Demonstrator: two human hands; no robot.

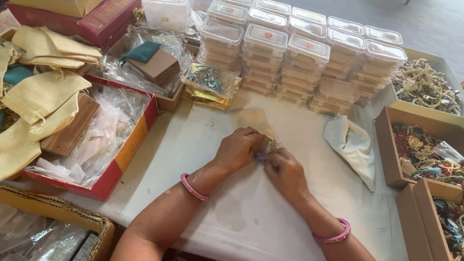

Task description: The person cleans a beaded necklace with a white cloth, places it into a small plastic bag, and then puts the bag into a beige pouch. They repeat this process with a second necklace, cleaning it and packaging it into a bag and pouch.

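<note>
Both hands, left hand [237, 148] and right hand [285, 174], together over a small gold pouch [253, 119] on the white-covered desk [257, 218], stacked clear boxes [301, 55] behind.

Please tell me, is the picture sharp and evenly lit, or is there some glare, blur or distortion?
Head view: soft, even light, faint shadows under the left hand and right hand; mild glare on the clear plastic boxes; the small item between the hands is slightly blurred; the edges look a little bent by the wide lens.

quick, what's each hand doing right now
left hand: closed on a small gold pouch
right hand: closed, pinching a small item at the pouch
</note>
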